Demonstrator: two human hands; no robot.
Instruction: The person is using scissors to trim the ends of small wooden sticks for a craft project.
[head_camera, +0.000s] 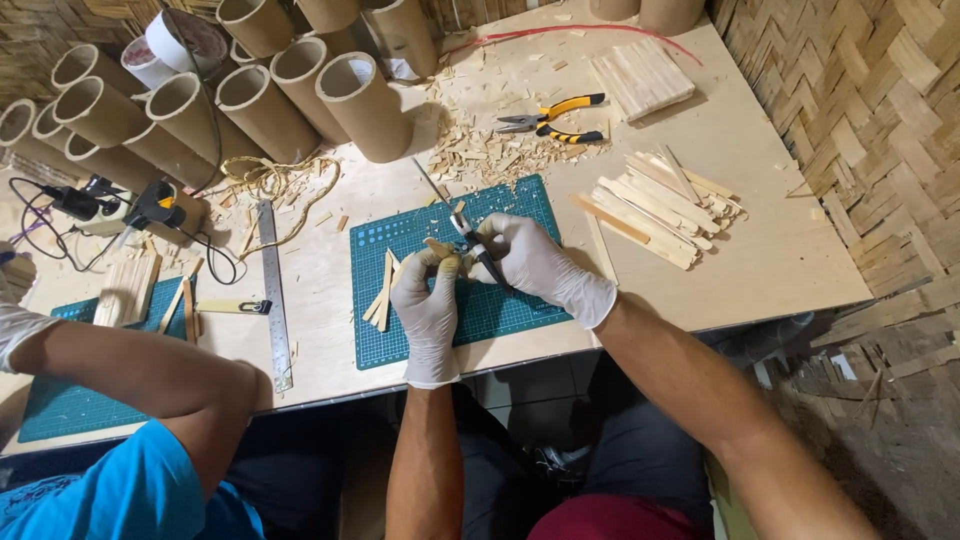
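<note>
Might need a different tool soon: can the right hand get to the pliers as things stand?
Probably not right away: the right hand is gripping a knife. Otherwise the way to the pliers looks open, with only wood scraps between.

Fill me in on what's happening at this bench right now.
A person in white gloves works over a green cutting mat. The left hand pinches a small bamboo piece, while the right hand holds a thin knife against it. Loose bamboo strips lie on the mat, a stack of slats sits to the right, and pliers rest among shavings behind. Cardboard tubes are piled at the back left. Another person's arm rests by a steel ruler.
</note>
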